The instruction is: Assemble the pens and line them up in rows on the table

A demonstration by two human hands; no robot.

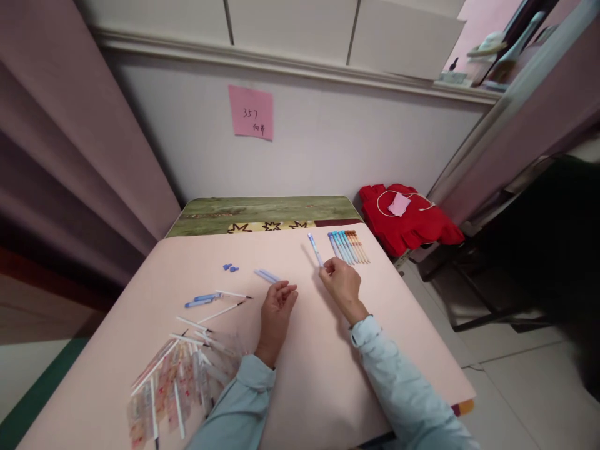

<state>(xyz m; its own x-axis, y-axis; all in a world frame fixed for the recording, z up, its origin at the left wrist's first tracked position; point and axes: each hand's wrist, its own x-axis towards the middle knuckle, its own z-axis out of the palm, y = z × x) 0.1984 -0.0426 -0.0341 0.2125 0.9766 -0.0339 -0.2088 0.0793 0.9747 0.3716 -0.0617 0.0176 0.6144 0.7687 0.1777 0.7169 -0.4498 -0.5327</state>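
Note:
Between the thumb and fingers of my right hand (344, 286) is a slim blue pen (315, 249), tilted with its top end pointing away from me. My left hand (276, 312) has loosely bent fingers, apart, with nothing visible in them. Just beyond its fingertips lie light blue pen barrels (267, 275). To the right of the held pen, a neat row of finished-looking pens (347, 247) runs from blue to brown and tan. Small dark blue pieces (230, 267) sit farther left. Two blue pen parts (203, 300) lie near white refills (233, 294) with dark tips.
A pile of clear, pink-printed plastic sleeves (175, 381) and scattered refills covers the table's (323, 387) front left. Behind the table's far edge stands a white wall (309, 137) with a pink note (251, 112). Red cloth (412, 225) lies beyond the right corner.

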